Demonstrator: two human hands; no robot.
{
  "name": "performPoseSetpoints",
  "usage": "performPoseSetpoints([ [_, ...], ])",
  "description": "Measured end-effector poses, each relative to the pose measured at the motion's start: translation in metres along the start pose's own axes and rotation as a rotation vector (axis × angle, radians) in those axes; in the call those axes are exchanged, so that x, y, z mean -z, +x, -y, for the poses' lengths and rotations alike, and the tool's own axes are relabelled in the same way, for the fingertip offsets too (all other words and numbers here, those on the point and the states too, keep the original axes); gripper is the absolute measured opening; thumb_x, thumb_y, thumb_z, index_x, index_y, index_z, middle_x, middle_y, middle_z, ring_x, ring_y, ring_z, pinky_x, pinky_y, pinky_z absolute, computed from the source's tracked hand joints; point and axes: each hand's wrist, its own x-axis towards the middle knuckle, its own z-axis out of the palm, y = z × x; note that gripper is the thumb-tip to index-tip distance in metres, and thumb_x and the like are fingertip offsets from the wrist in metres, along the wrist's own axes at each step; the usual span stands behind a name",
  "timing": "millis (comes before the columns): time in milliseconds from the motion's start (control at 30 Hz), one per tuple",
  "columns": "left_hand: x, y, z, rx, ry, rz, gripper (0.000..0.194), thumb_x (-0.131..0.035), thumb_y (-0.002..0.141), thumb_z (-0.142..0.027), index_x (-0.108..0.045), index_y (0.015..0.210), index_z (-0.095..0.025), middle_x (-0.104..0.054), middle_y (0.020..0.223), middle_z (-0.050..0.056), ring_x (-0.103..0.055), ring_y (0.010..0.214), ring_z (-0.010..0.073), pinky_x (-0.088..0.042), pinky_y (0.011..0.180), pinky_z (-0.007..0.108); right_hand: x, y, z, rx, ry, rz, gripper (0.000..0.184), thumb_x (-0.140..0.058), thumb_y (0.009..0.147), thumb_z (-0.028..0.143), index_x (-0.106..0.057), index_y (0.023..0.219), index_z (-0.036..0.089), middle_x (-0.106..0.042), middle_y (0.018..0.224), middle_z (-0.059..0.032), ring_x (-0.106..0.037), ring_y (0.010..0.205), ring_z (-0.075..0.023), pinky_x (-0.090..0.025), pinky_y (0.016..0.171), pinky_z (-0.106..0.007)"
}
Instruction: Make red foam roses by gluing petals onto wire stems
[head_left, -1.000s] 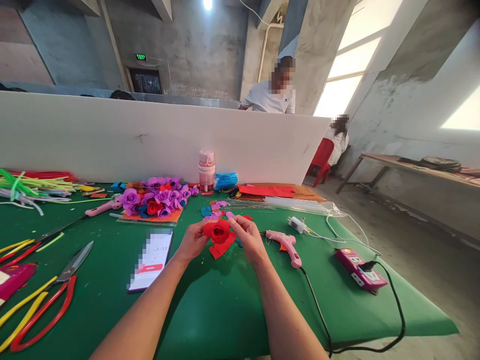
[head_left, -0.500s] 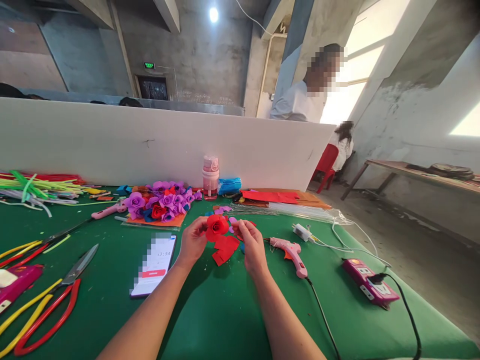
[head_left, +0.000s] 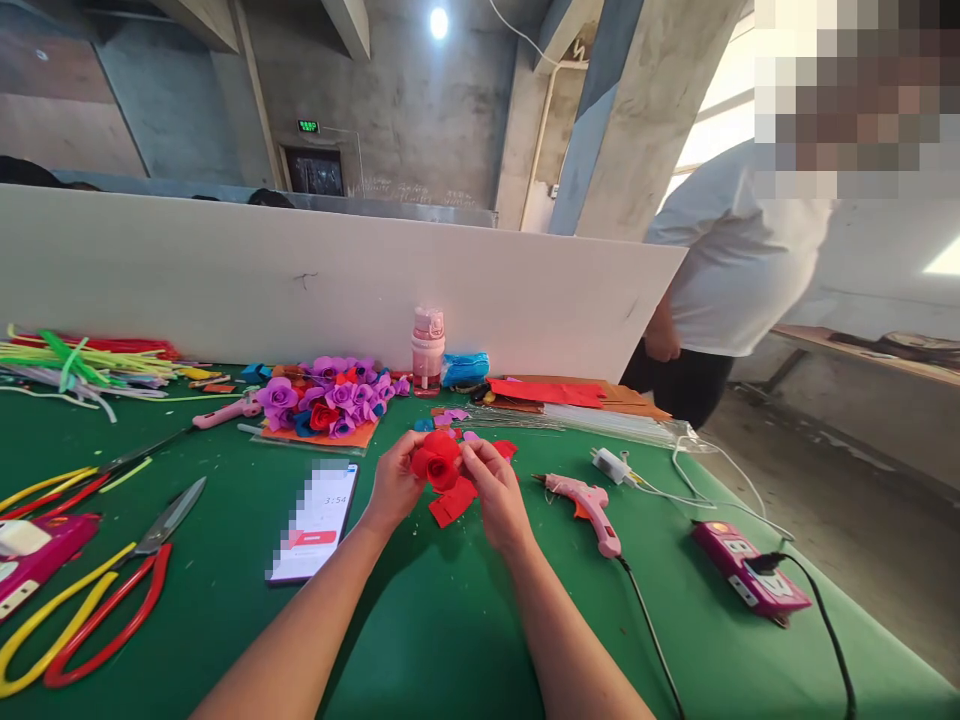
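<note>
A red foam rose [head_left: 437, 461] is held up over the green table [head_left: 420, 630] between both my hands. My left hand [head_left: 394, 483] grips it from the left with fingers curled round it. On the rose's right side the fingers of my right hand [head_left: 491, 490] pinch a petal. Loose red petal pieces [head_left: 452, 500] lie just under the rose. More cut petals in pink and blue [head_left: 444, 419] lie behind it.
A phone [head_left: 313, 520] lies left of my hands, a pink glue gun [head_left: 589, 503] and a pink power strip [head_left: 750, 577] to the right. Red-handled scissors [head_left: 112, 590], finished foam roses [head_left: 322, 395], a pink bottle [head_left: 427, 350] and a white divider [head_left: 300, 280] surround them. A person in white [head_left: 720, 280] stands at the table's right end.
My hands have drawn together on the rose, the right fingers now touching it. The person in white has walked from behind the divider to the table's right end.
</note>
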Motion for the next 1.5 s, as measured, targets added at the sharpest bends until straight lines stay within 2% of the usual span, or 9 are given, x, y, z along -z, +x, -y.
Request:
performPoseSetpoints([
  [167, -0.003, -0.001, -0.003, -0.038, -0.02, 0.035, 0.016, -0.06, 0.078, -0.033, -0.062, 0.084, -0.018, -0.068, 0.084, 0.002, -0.06, 0.076, 0.0152, -0.047, 0.07, 0.024, 0.002, 0.0, 0.006, 0.11, -0.074, -0.082, 0.025, -0.069, 0.074, 0.045, -0.061, 0.081, 0.022, -0.058, 0.078, -0.0006, -0.053, 0.074, -0.0154, -0.044, 0.072, -0.027],
  [433, -0.008, -0.004, 0.0, -0.063, -0.015, 0.068, 0.013, -0.062, 0.077, -0.031, -0.06, 0.079, -0.019, -0.065, 0.083, 0.001, -0.058, 0.074, 0.0139, -0.046, 0.068, 0.023, 0.004, 0.001, 0.006, 0.064, -0.049, -0.038, 0.027, -0.072, 0.07, 0.043, -0.058, 0.069, 0.02, -0.055, 0.07, 0.0014, -0.048, 0.064, -0.0128, -0.041, 0.063, -0.026],
  [567, -0.008, -0.004, -0.001, -0.017, -0.025, 0.123, 0.017, -0.064, 0.073, -0.029, -0.062, 0.086, -0.018, -0.065, 0.081, 0.0, -0.057, 0.071, 0.0133, -0.046, 0.065, 0.022, 0.006, 0.002, 0.005, 0.072, -0.031, -0.054, 0.025, -0.072, 0.07, 0.041, -0.06, 0.072, 0.02, -0.055, 0.071, 0.0016, -0.048, 0.066, -0.0124, -0.041, 0.065, -0.025],
  [867, -0.006, -0.002, 0.005, -0.08, -0.083, 0.18, 0.019, -0.066, 0.076, -0.035, -0.069, 0.084, -0.017, -0.069, 0.086, 0.004, -0.061, 0.079, 0.0163, -0.048, 0.072, 0.025, 0.012, 0.005, 0.005, 0.084, -0.044, -0.025, 0.025, -0.07, 0.073, 0.041, -0.057, 0.07, 0.02, -0.051, 0.069, 0.0028, -0.045, 0.064, -0.0116, -0.038, 0.063, -0.024],
  [1100, -0.004, -0.002, 0.008, -0.152, -0.072, 0.121, 0.022, -0.062, 0.08, -0.035, -0.071, 0.089, -0.017, -0.073, 0.088, 0.005, -0.064, 0.081, 0.0169, -0.05, 0.075, 0.026, 0.012, 0.006, 0.006, 0.089, -0.076, -0.031, 0.028, -0.069, 0.072, 0.044, -0.056, 0.07, 0.019, -0.052, 0.068, 0.0025, -0.047, 0.064, -0.0121, -0.039, 0.064, -0.024],
  [1267, -0.004, -0.003, 0.009, -0.253, -0.011, 0.124, 0.02, -0.059, 0.083, -0.032, -0.071, 0.094, -0.019, -0.073, 0.093, 0.006, -0.065, 0.084, 0.0174, -0.051, 0.077, 0.028, 0.02, 0.005, 0.016, 0.231, -0.287, -0.085, 0.021, -0.063, 0.079, 0.04, -0.057, 0.077, 0.02, -0.055, 0.072, 0.0009, -0.05, 0.069, -0.0138, -0.04, 0.067, -0.026],
  [1400, -0.004, -0.003, 0.013, -0.337, 0.039, 0.168, 0.022, -0.06, 0.084, -0.033, -0.071, 0.098, -0.02, -0.073, 0.097, 0.007, -0.066, 0.088, 0.0185, -0.052, 0.081, 0.03, 0.024, 0.001, 0.029, 0.395, -0.626, 0.048, 0.017, -0.06, 0.082, 0.032, -0.061, 0.07, 0.02, -0.06, 0.071, -0.0018, -0.053, 0.074, -0.0173, -0.04, 0.073, -0.031],
  [1500, -0.003, -0.003, 0.014, -0.362, 0.052, 0.189, 0.022, -0.062, 0.083, -0.033, -0.071, 0.098, -0.02, -0.073, 0.098, 0.009, -0.066, 0.09, 0.0193, -0.052, 0.083, 0.032, 0.022, -0.001, 0.035, 0.463, -0.795, 0.144, 0.015, -0.06, 0.084, 0.028, -0.066, 0.072, 0.021, -0.063, 0.074, -0.0031, -0.054, 0.077, -0.0187, -0.04, 0.076, -0.033],
])
